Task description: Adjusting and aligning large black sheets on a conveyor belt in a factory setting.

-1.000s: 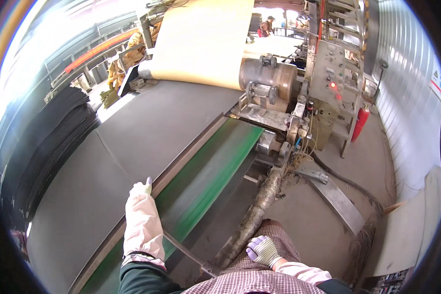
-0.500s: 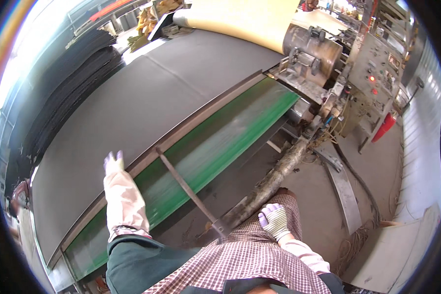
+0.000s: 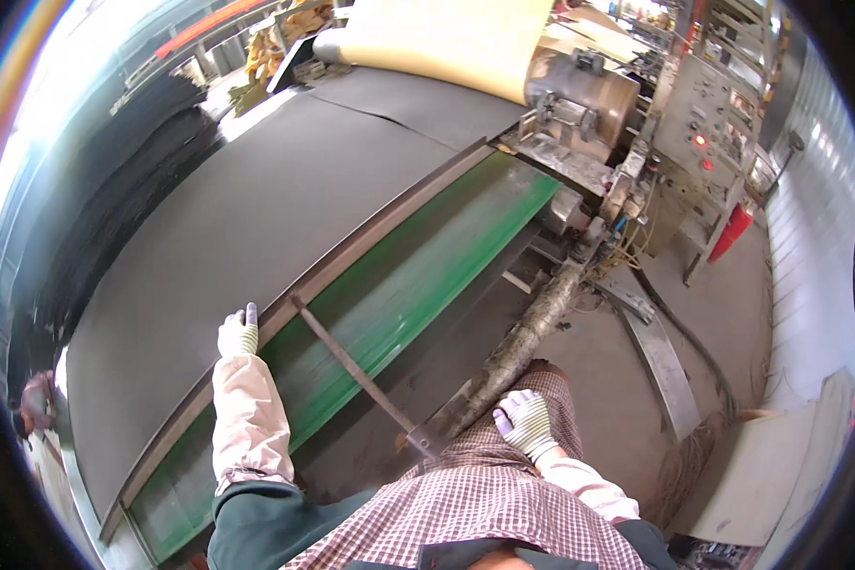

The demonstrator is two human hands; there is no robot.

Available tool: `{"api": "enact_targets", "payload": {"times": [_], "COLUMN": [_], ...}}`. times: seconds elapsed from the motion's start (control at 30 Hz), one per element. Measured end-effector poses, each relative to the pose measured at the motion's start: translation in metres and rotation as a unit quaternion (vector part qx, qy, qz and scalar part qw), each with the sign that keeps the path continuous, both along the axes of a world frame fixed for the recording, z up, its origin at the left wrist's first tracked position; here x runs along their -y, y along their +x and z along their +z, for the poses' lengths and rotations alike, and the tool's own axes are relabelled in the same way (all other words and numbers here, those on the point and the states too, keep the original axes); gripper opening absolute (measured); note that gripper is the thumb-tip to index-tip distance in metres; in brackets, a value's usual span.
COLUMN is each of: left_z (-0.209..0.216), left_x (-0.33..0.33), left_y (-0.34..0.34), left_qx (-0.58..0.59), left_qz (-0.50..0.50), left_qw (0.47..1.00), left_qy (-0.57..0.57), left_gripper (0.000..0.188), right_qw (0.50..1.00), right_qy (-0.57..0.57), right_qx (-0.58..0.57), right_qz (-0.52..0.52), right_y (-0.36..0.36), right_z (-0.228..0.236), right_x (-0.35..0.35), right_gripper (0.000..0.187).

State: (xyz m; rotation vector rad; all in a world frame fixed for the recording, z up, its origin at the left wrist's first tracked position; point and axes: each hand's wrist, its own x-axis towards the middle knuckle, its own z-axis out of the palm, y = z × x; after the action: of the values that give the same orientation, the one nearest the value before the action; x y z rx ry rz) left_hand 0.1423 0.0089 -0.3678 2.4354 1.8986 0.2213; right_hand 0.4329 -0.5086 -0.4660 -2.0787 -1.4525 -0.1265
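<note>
The black sheet (image 3: pixel 228 228) lies left of the rail (image 3: pixel 370 234). Beside that rail, the left hand (image 3: pixel 238 331) touches the sheet, whether pinching I cannot tell; right of it, the right hand (image 3: pixel 524 420) rests, fingers curled together, on the checked apron (image 3: pixel 446 508).

A broad, matte dark-gray sheet (image 3: pixel 209 237) lies flat and face up, stretching on a slant from the 8 o'clock side of the view to just past 12. Its long near edge runs straight for much of its length, bending toward the rim at 8 o'clock. Close to 12 o'clock, a thin dark line crosses the smooth surface, slightly wavy and widest midway (whether it cuts clean through cannot be told). The stretch toward 9 o'clock looks even and unwrinkled.
</note>
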Motion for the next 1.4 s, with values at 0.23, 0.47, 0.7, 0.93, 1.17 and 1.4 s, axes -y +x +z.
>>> {"api": "enact_targets", "payload": {"times": [0.23, 0.47, 0.7, 0.93, 1.17, 1.4], "left_z": [-0.004, -0.001, -0.011, -0.041, -0.037, -0.007], "left_x": [0.005, 0.002, -0.032, -0.052, -0.009, 0.013], "left_y": [0.107, 0.238, 0.261, 0.05, -0.056, 0.041], "left_qx": [0.03, -0.032, 0.143, 0.008, -0.055, -0.06], "left_qz": [-0.074, -0.093, -0.151, -0.013, 0.039, -0.104], "left_qw": [0.997, 0.994, 0.968, 0.999, 0.997, 0.992], "left_qy": [0.001, -0.046, -0.14, -0.033, -0.028, 0.049], "left_gripper": [0.064, 0.086, 0.079, 0.053, 0.046, 0.04], "right_qw": [0.999, 0.999, 0.997, 0.998, 0.997, 1.0], "right_qy": [0.015, 0.004, 0.009, 0.018, 0.039, 0.018], "right_qx": [-0.031, -0.03, -0.05, -0.055, -0.048, -0.001], "right_qz": [0.017, 0.027, 0.051, 0.028, 0.045, 0.021], "right_y": [0.004, 0.014, 0.015, 0.015, 0.016, -0.001], "right_z": [0.005, -0.001, 0.002, 0.0, 0.0, -0.002], "right_x": [0.007, 0.018, 0.017, 0.023, 0.021, 0.007], "right_gripper": [0.023, 0.024, 0.024, 0.024, 0.023, 0.02]}}
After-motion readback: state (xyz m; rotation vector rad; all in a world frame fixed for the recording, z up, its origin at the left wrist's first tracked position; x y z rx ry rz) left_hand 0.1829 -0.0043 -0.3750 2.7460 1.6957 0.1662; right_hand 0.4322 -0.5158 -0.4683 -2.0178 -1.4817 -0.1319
